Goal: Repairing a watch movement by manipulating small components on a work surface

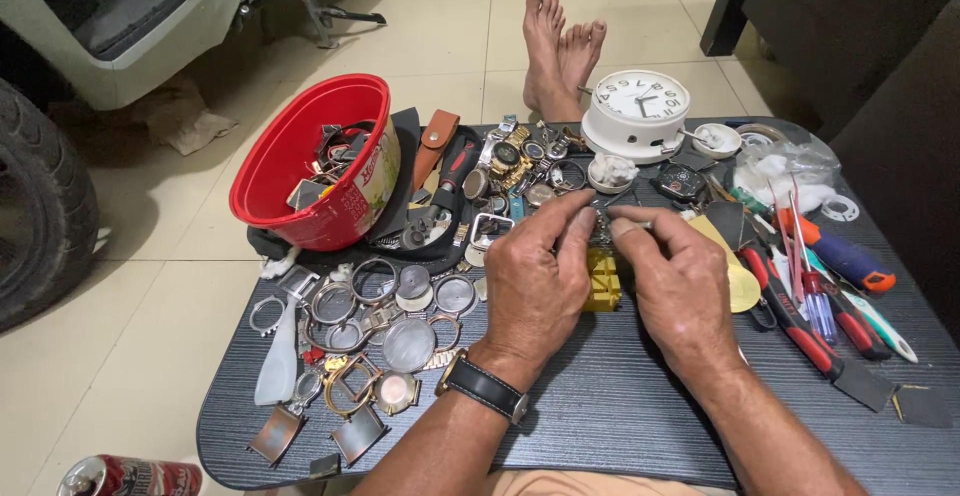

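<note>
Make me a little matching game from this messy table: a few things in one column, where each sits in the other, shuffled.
Things:
1. red tub
2. white clock
3. screwdrivers
4. yellow block

Places:
A. far edge of the table, near the bare feet
B. between the left hand and right hand
C. table's left rear, filled with watch parts
D. right of the right hand

Pairs: 1-C, 2-A, 3-D, 4-B

Glossy red plastic tub (290,171); matt dark wood-grain table (620,406).
</note>
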